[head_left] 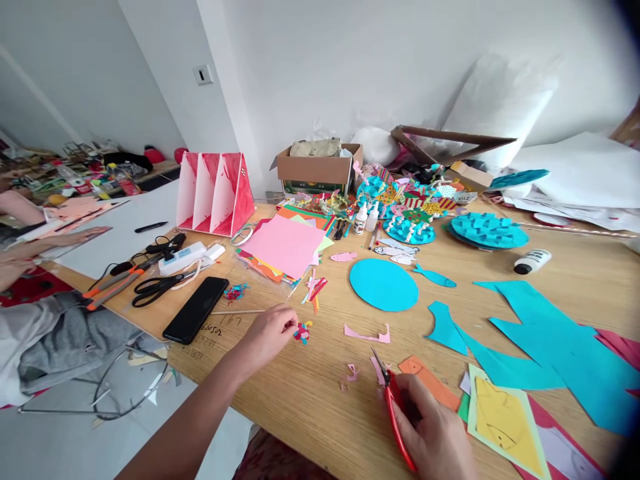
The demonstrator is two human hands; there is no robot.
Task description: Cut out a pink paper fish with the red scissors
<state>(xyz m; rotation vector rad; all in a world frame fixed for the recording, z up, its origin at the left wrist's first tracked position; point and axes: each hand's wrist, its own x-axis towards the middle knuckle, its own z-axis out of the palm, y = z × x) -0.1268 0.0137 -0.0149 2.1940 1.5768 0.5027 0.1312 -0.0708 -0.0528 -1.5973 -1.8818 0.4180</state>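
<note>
My left hand [269,335] reaches over the wooden table [310,400], fingers pinched on a small multicoloured paper piece [303,331]. Low on the right, my right hand [434,433] is closed around red-handled scissors [394,407], whose blades point up and left toward small pink paper scraps [353,372]. An orange paper fish shape [429,381] lies just beyond that hand. A pink offcut [367,333] lies between the hands. A turquoise paper oval [383,285] sits farther back.
A black phone [196,309], black scissors [157,287] and orange pliers [110,287] lie at the left. A stack of coloured paper [285,247], large turquoise offcuts [555,340], a glue bottle [533,261], a cardboard box [317,170]. Another person's hands [30,250] at far left.
</note>
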